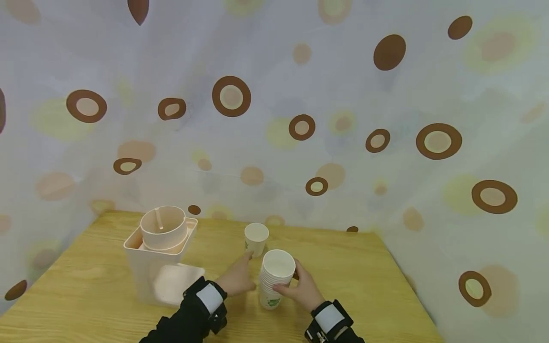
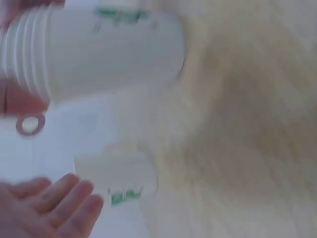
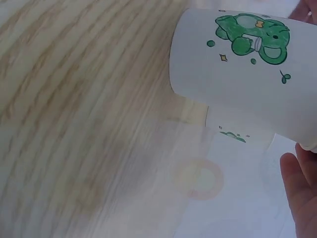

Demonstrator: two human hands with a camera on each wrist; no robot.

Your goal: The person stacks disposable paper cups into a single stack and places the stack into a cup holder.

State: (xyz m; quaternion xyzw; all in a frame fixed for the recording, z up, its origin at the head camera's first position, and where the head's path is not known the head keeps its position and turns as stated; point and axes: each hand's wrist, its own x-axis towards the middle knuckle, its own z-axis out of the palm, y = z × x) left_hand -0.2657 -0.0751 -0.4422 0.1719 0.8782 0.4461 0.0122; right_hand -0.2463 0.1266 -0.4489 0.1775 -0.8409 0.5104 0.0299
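My right hand [image 1: 305, 289] grips a tall stack of nested white paper cups [image 1: 276, 281] near its rims, thumb on the near side and fingers round the far side. A green cartoon animal is printed on the stack [image 3: 233, 64] in the right wrist view. Just left of the stack, my left hand [image 1: 237, 277] reaches forward with fingers loosely extended and nothing in its grasp. Its fingertips overlap the lower side of a single paper cup [image 1: 256, 238], which stands upright behind the stack. In the left wrist view the fingers [image 2: 74, 198] lie right beside that cup [image 2: 119, 173].
On the left of the wooden table [image 1: 351, 267] stands a pale square container [image 1: 143, 274] with a round open-topped piece [image 1: 163, 233] set in it. A pale rounded panel [image 1: 177, 285] is at its front. A patterned cloth [image 1: 266, 57] hangs behind the table.
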